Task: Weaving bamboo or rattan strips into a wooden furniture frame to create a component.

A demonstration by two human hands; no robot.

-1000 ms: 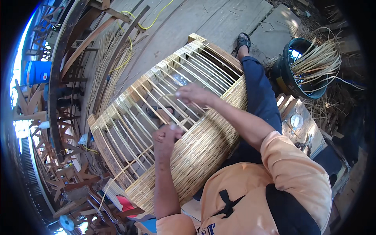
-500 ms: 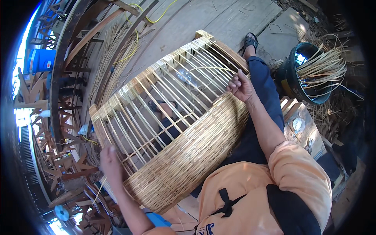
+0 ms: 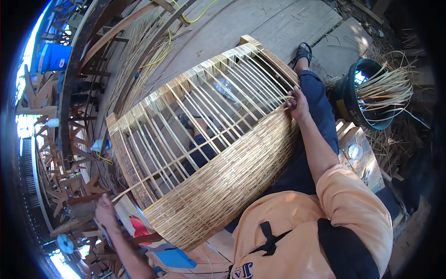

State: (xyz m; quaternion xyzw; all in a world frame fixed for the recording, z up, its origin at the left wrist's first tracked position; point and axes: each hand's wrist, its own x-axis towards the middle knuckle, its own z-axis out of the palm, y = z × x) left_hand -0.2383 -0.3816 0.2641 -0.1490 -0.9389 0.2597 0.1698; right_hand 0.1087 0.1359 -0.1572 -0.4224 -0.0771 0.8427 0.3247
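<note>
Stretching a long, narrow, pale cane strip [image 3: 139, 183] between two bare hands, a person leans over a partly woven rectangular wooden frame [image 3: 127, 160] that slants across the middle of the view, just in front of the torso. The left hand [image 3: 106, 213], at lower left beyond the frame's near left corner, has its fingers closed on one end of the strip. The right hand [image 3: 298, 103], at the frame's right edge, pinches the strip near its other end. Between them the strip runs diagonally across a row of spaced, pale upright strands [image 3: 176, 97], a little apart from the finished weaving.

That finished part, a dense, golden-tan woven panel [image 3: 223, 186], fills the side nearest the body and bulges gently. The far rail is thickly wrapped in pale cane.

The person wears a peach-coloured shirt [image 3: 290, 214], dark blue trousers [image 3: 320, 116] and black sandals [image 3: 302, 52]; one foot shows through the open strands. To the right stands a dark teal round tub [image 3: 341, 95] holding a bundle of loose cane [image 3: 385, 88]. At upper left, a yellow cord [image 3: 188, 21] lies on grey floorboards [image 3: 288, 23], and a bright blue bucket [image 3: 55, 58] sits farther left.
</note>
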